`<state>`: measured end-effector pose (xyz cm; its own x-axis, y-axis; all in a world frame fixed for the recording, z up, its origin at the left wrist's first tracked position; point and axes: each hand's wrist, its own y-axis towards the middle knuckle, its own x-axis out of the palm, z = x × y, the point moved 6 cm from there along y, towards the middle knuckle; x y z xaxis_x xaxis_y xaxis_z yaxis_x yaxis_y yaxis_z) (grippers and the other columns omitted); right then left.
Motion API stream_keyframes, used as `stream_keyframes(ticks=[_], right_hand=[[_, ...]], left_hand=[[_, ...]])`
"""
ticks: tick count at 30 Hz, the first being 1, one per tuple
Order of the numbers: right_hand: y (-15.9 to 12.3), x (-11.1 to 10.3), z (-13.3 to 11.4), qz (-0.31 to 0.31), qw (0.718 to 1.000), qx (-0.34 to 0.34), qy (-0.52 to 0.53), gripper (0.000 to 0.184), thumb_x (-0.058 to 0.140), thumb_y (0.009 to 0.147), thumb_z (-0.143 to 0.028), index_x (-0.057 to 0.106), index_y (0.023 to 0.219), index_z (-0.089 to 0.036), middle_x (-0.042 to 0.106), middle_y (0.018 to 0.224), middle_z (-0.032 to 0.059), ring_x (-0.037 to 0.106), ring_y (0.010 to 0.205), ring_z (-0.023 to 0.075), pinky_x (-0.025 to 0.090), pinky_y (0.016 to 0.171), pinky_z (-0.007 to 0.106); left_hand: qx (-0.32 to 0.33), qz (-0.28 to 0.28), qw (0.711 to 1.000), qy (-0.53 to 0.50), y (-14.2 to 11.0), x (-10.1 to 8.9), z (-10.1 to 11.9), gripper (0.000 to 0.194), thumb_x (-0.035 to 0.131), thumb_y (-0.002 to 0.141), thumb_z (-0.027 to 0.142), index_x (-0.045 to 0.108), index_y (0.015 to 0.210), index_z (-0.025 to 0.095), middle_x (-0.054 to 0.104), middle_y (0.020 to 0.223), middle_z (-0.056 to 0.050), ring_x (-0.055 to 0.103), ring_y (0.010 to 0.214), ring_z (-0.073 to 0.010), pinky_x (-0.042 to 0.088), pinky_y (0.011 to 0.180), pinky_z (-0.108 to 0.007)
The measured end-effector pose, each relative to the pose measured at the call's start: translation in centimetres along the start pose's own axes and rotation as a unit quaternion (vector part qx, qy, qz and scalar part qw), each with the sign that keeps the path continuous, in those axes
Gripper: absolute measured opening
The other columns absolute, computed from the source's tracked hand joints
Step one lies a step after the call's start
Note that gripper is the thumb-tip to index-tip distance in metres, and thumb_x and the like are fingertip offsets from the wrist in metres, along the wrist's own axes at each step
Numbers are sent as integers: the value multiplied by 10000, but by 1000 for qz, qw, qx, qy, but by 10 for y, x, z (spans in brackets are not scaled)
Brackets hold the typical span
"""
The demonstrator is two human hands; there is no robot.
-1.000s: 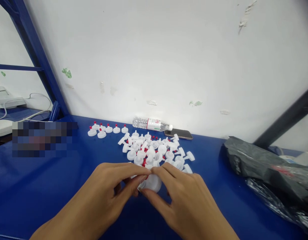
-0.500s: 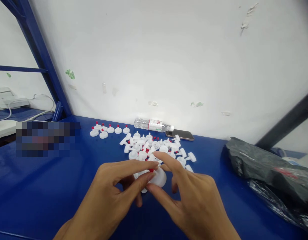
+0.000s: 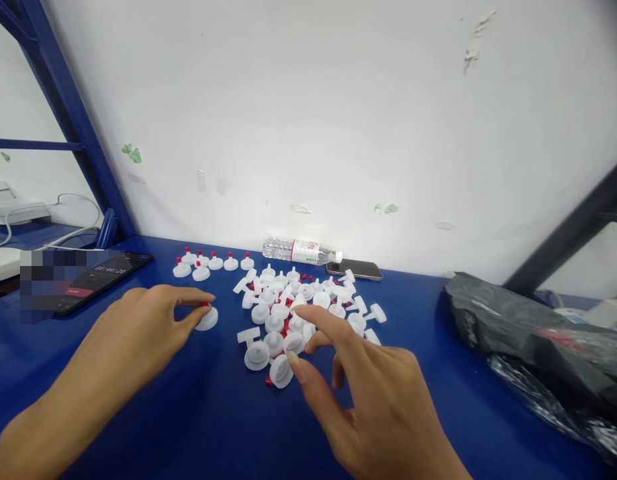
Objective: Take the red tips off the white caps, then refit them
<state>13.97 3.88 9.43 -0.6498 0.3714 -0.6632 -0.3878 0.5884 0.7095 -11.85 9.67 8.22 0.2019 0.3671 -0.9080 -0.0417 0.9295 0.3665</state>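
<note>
Between its thumb and forefinger, my left hand (image 3: pixel 155 327) pinches the red tip of a white nozzle cap (image 3: pixel 208 321). The cap's round base is at or just above the blue table. My right hand (image 3: pixel 373 387) is open, thumb and fingers apart, over the near right side of a heap of loose white nozzle caps (image 3: pixel 257 356). Small red tips (image 3: pixel 269 381) lie among them. Beyond my left hand stands a group of white caps with red tips (image 3: pixel 231 264), upright on their bases.
A clear plastic bottle (image 3: pixel 305 251) lies by the wall, beside a dark phone (image 3: pixel 355 269). Another phone (image 3: pixel 108 277), partly blurred, rests at left. A grey plastic bag (image 3: pixel 518 340) takes up the right side. A blue frame post (image 3: pixel 83 127) rises at left.
My left hand has moved left, away from my right hand, carrying the red-tipped nozzle cap. My right hand has let go of the cap and opened. The view has shifted slightly.
</note>
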Motion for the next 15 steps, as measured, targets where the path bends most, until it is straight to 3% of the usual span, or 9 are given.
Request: stream_keyframes(ticks=[3,5,11,15], right_hand=[[1,-1,-2,9,1000,-7,-2,295,530,1086,-290,557,1374,-231,773,838,-65,656,525,94,412,512,240],[2,-1,-4,15,1000,-10,0,258,525,1091,-288,578,1337,-229,761,817,-71,632,500,89,398,501,244],[3,-1,-4,5,1000,-17,11,236,509,1107,-317,591,1310,-227,761,829,-69,629,503,87,413,515,249],[1,-1,-1,-16,1000,-15,18,260,513,1108,-327,565,1345,-234,759,852,-64,642,527,91,426,531,242]], left_hand=[[-29,-98,995,0,8,21,-19,318,564,928,419,844,1026,307,827,802,-41,766,715,-296,510,683,-383],[-51,-130,990,-1,10,30,-26,331,557,910,437,834,1034,305,844,939,-68,777,830,-344,512,737,-430],[-53,-141,989,5,8,38,-26,415,510,933,484,800,1125,256,833,975,-125,754,965,-411,501,781,-482],[-41,-96,995,3,7,34,-33,514,562,919,512,727,1315,229,820,1141,-131,757,1004,-397,513,809,-483]])
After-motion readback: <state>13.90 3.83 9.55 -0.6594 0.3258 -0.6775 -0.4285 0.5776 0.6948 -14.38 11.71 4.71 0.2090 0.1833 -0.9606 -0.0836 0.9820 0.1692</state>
